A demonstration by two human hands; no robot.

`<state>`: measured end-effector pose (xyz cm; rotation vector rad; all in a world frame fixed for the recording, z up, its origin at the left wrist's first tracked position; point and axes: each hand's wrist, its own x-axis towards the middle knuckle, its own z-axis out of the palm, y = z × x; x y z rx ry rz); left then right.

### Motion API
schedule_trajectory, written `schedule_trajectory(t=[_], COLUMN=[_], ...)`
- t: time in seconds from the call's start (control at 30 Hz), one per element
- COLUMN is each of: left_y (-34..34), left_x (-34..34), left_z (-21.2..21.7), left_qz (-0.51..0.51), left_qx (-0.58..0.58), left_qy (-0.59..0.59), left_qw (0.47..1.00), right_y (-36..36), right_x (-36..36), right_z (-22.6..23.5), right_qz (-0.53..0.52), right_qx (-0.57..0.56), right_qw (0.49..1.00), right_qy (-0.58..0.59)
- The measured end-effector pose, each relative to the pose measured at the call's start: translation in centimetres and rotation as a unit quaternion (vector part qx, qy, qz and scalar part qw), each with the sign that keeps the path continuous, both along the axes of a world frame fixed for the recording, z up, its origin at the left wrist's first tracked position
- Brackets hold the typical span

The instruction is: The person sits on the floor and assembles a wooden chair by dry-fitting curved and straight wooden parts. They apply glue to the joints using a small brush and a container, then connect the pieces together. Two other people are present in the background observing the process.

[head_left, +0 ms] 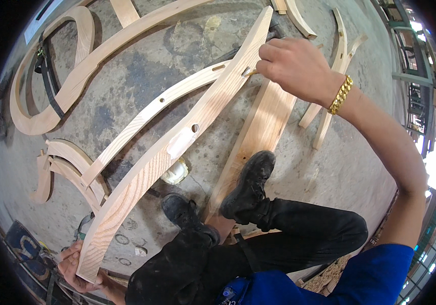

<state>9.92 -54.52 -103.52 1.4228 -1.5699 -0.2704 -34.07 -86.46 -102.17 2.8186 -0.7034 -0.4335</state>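
Note:
A long curved wooden piece [139, 180] runs slantwise from the lower left to the top middle. My left hand [70, 265] grips its lower end, with the thumb and fingers on opposite sides. Along the piece are two oval slots, and a whitish smear marks the wood below the lower one. My right hand [296, 63] is closed in a pinch on a thin yellowish stick [252, 72], whose tip meets the upper slot. Fingers hide the rest of the stick. Just beyond the piece lies a slimmer curved slat [149, 109] with holes in it.
A thick wooden plank [261, 129] lies on the floor under my shoe. Near my feet sits a small whitish tub [176, 172]. A strapped bent-wood frame [70, 96] is at the upper left, curved parts [70, 152] at the left, and slats [337, 66] at the right.

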Motion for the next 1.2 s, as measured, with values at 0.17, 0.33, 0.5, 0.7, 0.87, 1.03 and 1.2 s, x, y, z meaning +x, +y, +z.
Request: schedule_trajectory(t=[0.17,0.33,0.5,0.7,0.87,1.03,1.2], left_y=[-0.2,-0.9,-1.5,-1.5,-1.1,-1.6,-2.0], left_x=[0.0,0.0,0.3,0.5,0.7,0.0,0.5], left_z=[0.0,-0.3,-0.7,0.2,0.4,0.6,0.7], left_qz=[0.015,0.002,-0.033,-0.052,-0.052,-0.060,-0.101], left_qx=[0.013,-0.006,-0.023,-0.004,0.003,-0.008,-0.021], left_qy=[-0.022,-0.040,-0.018,-0.057,-0.085,-0.073,-0.098], left_qw=[1.000,0.999,0.999,0.997,0.995,0.995,0.990], right_y=[-1.7,-2.6,-3.4,-3.0,-1.4,0.0,0.1], right_x=[-0.6,-1.2,-2.2,-2.2,-2.1,-1.6,-1.0], right_z=[-0.2,-0.8,-1.0,-1.1,-1.7,-1.6,-0.9], right_qz=[-0.099,-0.172,-0.140,-0.107,-0.050,-0.048,-0.056], right_qx=[0.029,0.046,0.020,-0.025,-0.057,-0.038,-0.016], right_qw=[0.995,0.983,0.989,0.991,0.996,0.998,0.998], right_qy=[-0.013,0.044,0.038,0.077,0.042,0.022,0.030])
